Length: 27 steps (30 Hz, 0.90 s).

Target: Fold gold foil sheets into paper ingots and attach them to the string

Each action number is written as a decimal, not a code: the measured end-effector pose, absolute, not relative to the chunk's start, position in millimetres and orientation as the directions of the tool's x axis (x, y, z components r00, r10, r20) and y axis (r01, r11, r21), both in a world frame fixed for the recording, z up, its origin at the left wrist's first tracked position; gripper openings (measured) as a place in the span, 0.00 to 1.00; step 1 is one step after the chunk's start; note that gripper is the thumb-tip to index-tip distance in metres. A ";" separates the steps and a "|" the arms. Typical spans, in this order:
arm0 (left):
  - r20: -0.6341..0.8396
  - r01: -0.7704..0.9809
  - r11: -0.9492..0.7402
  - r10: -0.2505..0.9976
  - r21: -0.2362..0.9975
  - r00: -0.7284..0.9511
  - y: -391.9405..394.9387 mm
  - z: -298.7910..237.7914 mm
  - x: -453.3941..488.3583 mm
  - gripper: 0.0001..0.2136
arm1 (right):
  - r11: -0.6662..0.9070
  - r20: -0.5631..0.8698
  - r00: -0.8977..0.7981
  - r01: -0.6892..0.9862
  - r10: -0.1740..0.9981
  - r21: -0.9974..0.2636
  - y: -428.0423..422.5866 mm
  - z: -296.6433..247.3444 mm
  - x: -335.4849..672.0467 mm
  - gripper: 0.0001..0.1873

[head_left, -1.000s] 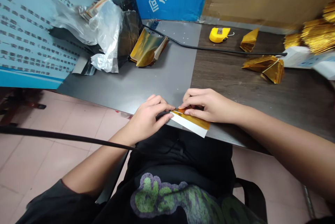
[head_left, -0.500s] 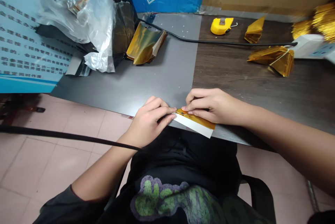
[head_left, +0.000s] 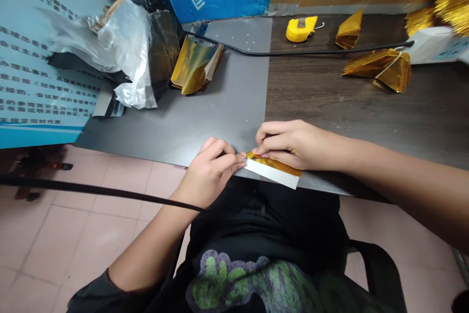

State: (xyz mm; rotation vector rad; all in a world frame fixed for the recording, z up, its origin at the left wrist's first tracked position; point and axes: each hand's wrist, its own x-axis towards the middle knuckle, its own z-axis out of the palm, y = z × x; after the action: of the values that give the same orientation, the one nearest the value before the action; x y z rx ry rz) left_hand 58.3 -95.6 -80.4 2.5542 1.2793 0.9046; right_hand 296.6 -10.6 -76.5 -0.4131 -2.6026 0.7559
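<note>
At the table's front edge lies a strip of folded gold foil paper (head_left: 282, 166), its white underside showing along the near side. My left hand (head_left: 214, 169) pinches the strip's left end between thumb and fingers. My right hand (head_left: 293, 144) presses its curled fingers onto the gold side, close to the left fingertips. Part of the strip is hidden under the right hand. The strip's right end sticks out slightly past the table edge.
A stack of gold paper (head_left: 192, 66) sits beside a crumpled clear plastic bag (head_left: 128, 44). A yellow tape measure (head_left: 301, 29), folded gold bundles (head_left: 394, 69) and a white power strip (head_left: 432, 44) lie at the back right. A black cable (head_left: 293, 53) crosses the table.
The camera view has shifted slightly. Both hands stay on the strip in nearly the same pose; the left fingertips are closed a little tighter at its end.
</note>
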 end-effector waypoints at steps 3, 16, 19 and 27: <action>0.424 0.703 -0.626 0.768 0.337 0.481 -96.9 -77.8 59.4 0.05 | 0.819 0.295 -0.882 0.156 0.367 -0.553 -10.2 -76.9 296.6 0.15; 0.423 0.699 -0.652 0.745 0.295 0.516 -96.1 -77.0 57.0 0.04 | 0.809 0.262 -0.908 0.125 0.326 -0.574 -5.9 -71.9 296.6 0.14; 0.417 0.699 -0.651 0.746 0.294 0.519 -97.6 -76.6 58.1 0.05 | 0.809 0.262 -0.915 0.105 0.306 -0.578 -2.5 -71.4 297.5 0.13; 0.395 0.712 -0.664 0.732 0.229 0.556 -99.1 -76.4 57.8 0.06 | 0.803 0.257 -0.935 0.048 0.246 -0.594 6.6 -73.2 299.1 0.11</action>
State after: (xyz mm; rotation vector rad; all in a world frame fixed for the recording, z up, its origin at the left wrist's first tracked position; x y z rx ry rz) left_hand 57.8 -99.1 -76.4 2.7327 1.2688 0.7245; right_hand 299.1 6.6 -73.2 -0.2242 -2.6688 0.8665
